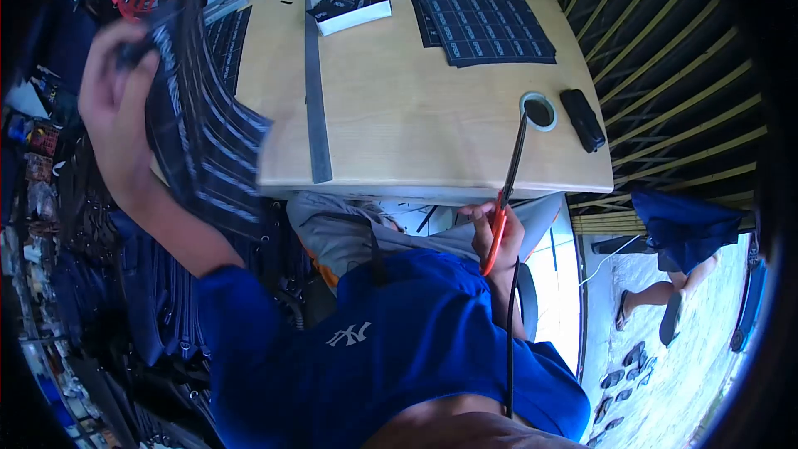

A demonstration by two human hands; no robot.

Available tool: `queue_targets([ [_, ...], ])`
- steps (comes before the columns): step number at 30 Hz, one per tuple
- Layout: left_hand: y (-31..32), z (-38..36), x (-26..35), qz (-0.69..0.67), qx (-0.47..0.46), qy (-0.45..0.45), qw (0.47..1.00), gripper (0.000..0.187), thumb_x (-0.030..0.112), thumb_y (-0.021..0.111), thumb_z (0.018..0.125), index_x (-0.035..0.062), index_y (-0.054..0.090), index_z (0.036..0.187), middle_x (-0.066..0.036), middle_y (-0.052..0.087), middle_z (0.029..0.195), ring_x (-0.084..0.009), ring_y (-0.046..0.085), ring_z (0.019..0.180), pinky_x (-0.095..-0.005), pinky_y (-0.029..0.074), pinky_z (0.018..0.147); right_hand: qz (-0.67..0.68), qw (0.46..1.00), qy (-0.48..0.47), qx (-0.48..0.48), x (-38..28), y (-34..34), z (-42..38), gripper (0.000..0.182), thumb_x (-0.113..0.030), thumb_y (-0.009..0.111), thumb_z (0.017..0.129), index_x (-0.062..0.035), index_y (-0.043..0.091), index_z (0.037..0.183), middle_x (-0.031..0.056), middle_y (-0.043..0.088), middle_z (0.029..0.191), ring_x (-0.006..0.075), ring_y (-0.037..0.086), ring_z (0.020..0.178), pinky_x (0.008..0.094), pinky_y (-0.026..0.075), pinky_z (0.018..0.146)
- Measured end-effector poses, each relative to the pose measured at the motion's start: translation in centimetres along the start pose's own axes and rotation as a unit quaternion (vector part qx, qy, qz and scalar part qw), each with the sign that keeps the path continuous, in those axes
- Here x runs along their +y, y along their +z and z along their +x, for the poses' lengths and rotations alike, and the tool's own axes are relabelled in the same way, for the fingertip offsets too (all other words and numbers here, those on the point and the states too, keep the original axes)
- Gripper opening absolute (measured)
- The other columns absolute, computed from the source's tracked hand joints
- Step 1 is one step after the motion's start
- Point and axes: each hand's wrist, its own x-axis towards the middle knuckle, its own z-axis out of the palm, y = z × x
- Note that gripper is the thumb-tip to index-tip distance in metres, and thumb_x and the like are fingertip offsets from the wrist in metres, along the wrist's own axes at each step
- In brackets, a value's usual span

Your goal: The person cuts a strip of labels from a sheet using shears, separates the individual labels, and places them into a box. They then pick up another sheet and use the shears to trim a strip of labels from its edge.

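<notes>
My left hand (125, 91) is raised at the table's left side, its fingers closed on the upper edge of a black sheet (195, 129) printed with rows of white lettering. The sheet hangs bent and is blurred by motion. Close to the table's front edge, my right hand (505, 241) grips orange-handled scissors (496, 243). Their dark blades point up and away, over the tabletop, with the tip by a round ringed hole (540, 111). The blades look closed together.
On the wooden table (399, 108) lie a long flat ruler-like strip (316, 108), a white box (356, 21) of small black pieces, stacked printed sheets (486, 21) and a black case (583, 120). Dark bags (158, 291) hang at left. Another person's legs (657, 299) show at right.
</notes>
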Motion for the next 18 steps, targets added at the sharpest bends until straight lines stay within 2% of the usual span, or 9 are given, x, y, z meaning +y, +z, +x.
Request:
queue_targets([
  [4, 3.2, 6.9, 1.2, -0.034, -0.249, 0.018, 0.968, 0.014, -0.005, 0.046, 0.079, 0.0018, 0.053, 0.088, -0.003, 0.051, 0.090, -0.0106, 0.049, 0.084, -0.0228, 0.038, 0.078, 0.011, 1.000, 0.013, 0.000, -0.3, -0.3, -0.4, 0.012, -0.013, 0.057, 0.087, -0.0029, 0.053, 0.082, 0.0068, 0.065, 0.078, 0.0003, 0.038, 0.043, 0.0157, 0.029, 0.040],
  [6, 5.3, 9.9, 3.9, 0.101, -0.411, 0.023, 0.906, 0.012, -0.002, 0.047, 0.076, 0.0024, 0.055, 0.082, -0.004, 0.052, 0.073, -0.0098, 0.043, 0.063, -0.0231, 0.037, 0.058, -0.023, 1.000, -0.020, -0.001, 0.1, -0.8, -0.6, 0.013, -0.014, 0.056, 0.088, -0.0031, 0.053, 0.082, 0.0063, 0.065, 0.078, 0.0001, 0.038, 0.043, 0.0156, 0.029, 0.040],
  [7, 6.1, 10.9, 3.4, 0.097, -0.408, 0.028, 0.907, 0.012, -0.002, 0.047, 0.076, 0.0024, 0.055, 0.082, -0.004, 0.052, 0.073, -0.0098, 0.043, 0.063, -0.0231, 0.037, 0.058, -0.020, 1.000, -0.020, -0.002, 0.0, -0.7, -0.7, 0.013, -0.015, 0.056, 0.088, -0.0032, 0.052, 0.083, 0.0061, 0.065, 0.078, 0.0000, 0.038, 0.043, 0.0156, 0.029, 0.040],
  [9, 7.9, 13.0, 2.0, 0.071, -0.566, 0.012, 0.821, 0.010, -0.002, 0.045, 0.076, 0.0011, 0.053, 0.079, -0.001, 0.050, 0.073, -0.0074, 0.041, 0.065, -0.0216, 0.036, 0.058, -0.024, 0.999, -0.024, -0.006, -0.6, -0.9, -0.9, 0.014, -0.016, 0.056, 0.088, -0.0032, 0.052, 0.085, 0.0054, 0.065, 0.077, -0.0003, 0.038, 0.043, 0.0155, 0.029, 0.040],
  [10, 8.7, 13.4, 1.7, 0.070, -0.565, 0.014, 0.822, 0.010, -0.002, 0.045, 0.076, 0.0011, 0.053, 0.079, -0.001, 0.050, 0.073, -0.0074, 0.041, 0.065, -0.0216, 0.036, 0.058, -0.026, 0.999, -0.027, -0.005, -0.9, -1.0, -0.9, 0.014, -0.016, 0.056, 0.088, -0.0032, 0.052, 0.085, 0.0054, 0.065, 0.077, -0.0003, 0.038, 0.043, 0.0155, 0.029, 0.040],
  [13, 11.3, 13.8, 0.1, 0.019, -0.642, 0.089, 0.762, 0.010, -0.002, 0.044, 0.075, 0.0020, 0.053, 0.078, -0.001, 0.049, 0.072, -0.0104, 0.043, 0.065, -0.0252, 0.038, 0.061, -0.035, 0.998, 0.046, -0.011, -1.3, -1.3, -0.9, 0.012, -0.008, 0.057, 0.086, 0.0019, 0.050, 0.085, 0.0088, 0.063, 0.080, 0.0115, 0.060, 0.079, 0.0208, 0.044, 0.069],
  [14, 12.3, 14.0, -0.8, 0.020, -0.640, 0.090, 0.763, 0.010, -0.002, 0.044, 0.075, 0.0020, 0.053, 0.078, -0.001, 0.049, 0.072, -0.0104, 0.043, 0.065, -0.0252, 0.038, 0.061, -0.035, 0.998, 0.044, -0.012, -0.9, -1.4, -0.7, 0.012, -0.008, 0.057, 0.086, 0.0019, 0.050, 0.085, 0.0088, 0.063, 0.080, 0.0115, 0.060, 0.079, 0.0208, 0.044, 0.069],
  [16, 14.3, 14.1, -1.9, 0.073, -0.669, 0.113, 0.731, 0.012, -0.001, 0.043, 0.074, 0.0031, 0.053, 0.079, -0.005, 0.050, 0.071, -0.0137, 0.044, 0.067, -0.0259, 0.039, 0.064, -0.041, 0.998, -0.041, -0.036, -0.5, -1.3, -0.5, 0.016, -0.018, 0.056, 0.088, -0.0023, 0.052, 0.084, 0.0049, 0.065, 0.076, -0.0003, 0.039, 0.044, 0.0153, 0.030, 0.040],
  [18, 17.1, 13.0, -3.3, 0.154, -0.608, 0.202, 0.752, 0.011, -0.006, 0.043, 0.071, 0.0030, 0.048, 0.072, -0.005, 0.049, 0.072, -0.0156, 0.049, 0.070, -0.0279, 0.040, 0.067, -0.025, 0.998, -0.036, -0.039, -0.8, -1.1, -0.5, 0.016, -0.017, 0.056, 0.088, -0.0017, 0.053, 0.084, 0.0045, 0.064, 0.075, -0.0005, 0.039, 0.044, 0.0150, 0.030, 0.041],
])
